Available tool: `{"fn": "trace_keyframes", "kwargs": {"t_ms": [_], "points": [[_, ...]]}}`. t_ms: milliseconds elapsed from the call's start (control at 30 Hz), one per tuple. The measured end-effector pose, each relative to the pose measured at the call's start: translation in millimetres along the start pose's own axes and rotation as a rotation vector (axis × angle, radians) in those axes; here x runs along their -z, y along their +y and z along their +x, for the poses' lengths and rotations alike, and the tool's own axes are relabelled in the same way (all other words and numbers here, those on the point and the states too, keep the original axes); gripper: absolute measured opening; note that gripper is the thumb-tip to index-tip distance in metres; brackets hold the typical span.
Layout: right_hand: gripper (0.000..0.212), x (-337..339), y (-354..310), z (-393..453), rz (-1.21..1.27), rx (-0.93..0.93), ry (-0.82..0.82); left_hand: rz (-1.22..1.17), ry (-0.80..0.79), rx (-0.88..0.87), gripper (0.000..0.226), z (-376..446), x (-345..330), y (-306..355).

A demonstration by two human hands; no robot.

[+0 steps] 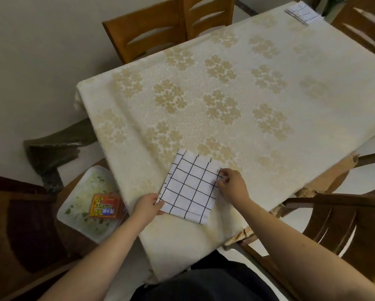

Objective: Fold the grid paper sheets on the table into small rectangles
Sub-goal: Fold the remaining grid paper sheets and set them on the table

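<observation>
A white sheet with a black grid (190, 186), folded into a rectangle of several layers, lies on the near part of the table. My left hand (148, 206) pinches its near left corner between thumb and fingers. My right hand (231, 183) pinches the edge at its right corner with curled fingertips. A stack of folded grid sheets (303, 13) rests at the far right corner of the table.
The table (236, 88) wears a cream cloth with pale gold flowers. Wooden chairs stand at the far side (160, 29), far right (364, 25) and near right (334, 220). On a chair to my left sit a white floral tray (80, 205) and an orange packet (105, 206).
</observation>
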State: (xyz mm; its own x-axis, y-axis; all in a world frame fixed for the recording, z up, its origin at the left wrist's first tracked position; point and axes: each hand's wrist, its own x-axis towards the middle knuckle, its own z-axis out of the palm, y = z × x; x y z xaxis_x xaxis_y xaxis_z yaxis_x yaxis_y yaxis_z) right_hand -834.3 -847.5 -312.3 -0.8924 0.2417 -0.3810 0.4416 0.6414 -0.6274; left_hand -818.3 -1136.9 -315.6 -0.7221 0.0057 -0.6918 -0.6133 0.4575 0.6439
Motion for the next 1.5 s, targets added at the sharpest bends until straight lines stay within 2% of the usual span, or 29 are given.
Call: {"fn": "trace_keyframes", "kwargs": {"t_ms": [100, 200, 300, 600, 700, 867, 967, 1100, 1200, 1267, 1333, 1433, 1500], "points": [[0.047, -1.4, -3.0, 8.7, 0.012, 0.023, 0.066, -0.109, 0.043, 0.037, 0.027, 1.6, -5.6, -1.9], [0.05, -2.6, -5.0, 15.6, -0.035, 0.027, 0.104, -0.162, 0.065, 0.022, 0.008, 0.0, -10.5, -2.5], [0.052, -2.8, -9.3, 23.7, -0.138, -0.007, 0.081, -0.171, 0.087, 0.03, 0.017, 2.9, -11.2, -6.7], [0.036, 0.6, -15.6, 52.5, -0.184, -0.082, 0.109, -0.142, 0.086, 0.018, 0.012, 3.3, -9.3, -8.9], [0.032, 1.6, -15.5, 57.6, -0.18, -0.056, 0.128, -0.042, 0.105, -0.003, 0.017, -1.5, -7.6, -2.2], [0.032, 0.7, -14.5, 52.4, -0.039, -0.015, 0.176, 0.245, 0.14, -0.156, 0.025, 3.7, -2.8, 18.4], [0.03, 0.5, -11.7, 38.6, 0.096, -0.038, 0.153, 0.212, 0.148, -0.16, 0.03, 19.4, -4.5, 40.1], [0.026, -2.9, -2.3, 18.2, 0.15, -0.068, 0.129, 0.138, 0.164, -0.113, 0.032, 42.1, -2.9, 65.9], [0.028, -4.0, 0.1, 3.9, 0.14, -0.092, 0.125, 0.2, 0.095, -0.089, 0.03, 53.0, 0.5, 82.9], [0.027, -3.3, 1.0, -5.3, 0.126, -0.121, 0.122, 0.296, 0.004, -0.054, 0.035, 57.4, 2.5, 93.1], [0.029, -2.9, 3.8, -12.6, 0.1, -0.148, 0.106, 0.291, -0.113, 0.023, 0.037, 56.1, 5.0, 100.5], [0.041, -4.9, 8.4, -19.5, 0.092, -0.202, 0.1, 0.295, -0.266, 0.096, 0.026, 49.4, 9.6, 101.6], [0.049, -6.2, 10.5, -22.1, 0.115, -0.211, 0.109, 0.271, -0.273, 0.071, 0.013, 48.0, 9.0, 96.5]]}}
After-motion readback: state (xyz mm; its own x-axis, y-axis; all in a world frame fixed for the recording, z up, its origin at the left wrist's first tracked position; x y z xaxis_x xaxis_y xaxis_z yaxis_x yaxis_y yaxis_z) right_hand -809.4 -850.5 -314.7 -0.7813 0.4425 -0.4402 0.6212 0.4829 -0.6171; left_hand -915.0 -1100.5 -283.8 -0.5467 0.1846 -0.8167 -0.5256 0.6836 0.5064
